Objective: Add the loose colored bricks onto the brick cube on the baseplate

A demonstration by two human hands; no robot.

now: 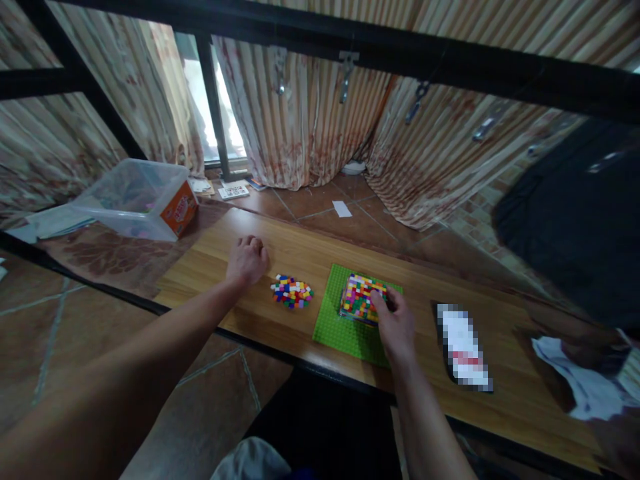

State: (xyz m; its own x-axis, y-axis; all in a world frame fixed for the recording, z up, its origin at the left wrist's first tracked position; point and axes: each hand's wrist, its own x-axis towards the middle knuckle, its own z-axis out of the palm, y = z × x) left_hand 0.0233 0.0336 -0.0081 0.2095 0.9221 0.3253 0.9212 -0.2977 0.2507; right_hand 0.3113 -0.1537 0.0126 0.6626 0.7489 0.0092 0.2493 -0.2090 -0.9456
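Observation:
A block built of small multicoloured toy bricks (357, 297) sits on a green studded baseplate (327, 320). My right hand (395, 320) is closed on the right side of this brick block, its thumb on the top and its fingers partly hidden behind. To the left of the baseplate lies a loose pile of small toy bricks (291, 291) in several colours. Beyond the pile's upper left, my left hand (248, 259) rests on the wooden table with its fingers curled in. Whatever is under those fingers, if anything, is hidden.
On the wooden tabletop (280, 233), a blurred-out phone-like object (465, 347) lies right of the baseplate. White crumpled paper or cloth (575, 380) is at the far right. A clear plastic bin (135, 193) stands beyond the left end. Black metal bars cross above.

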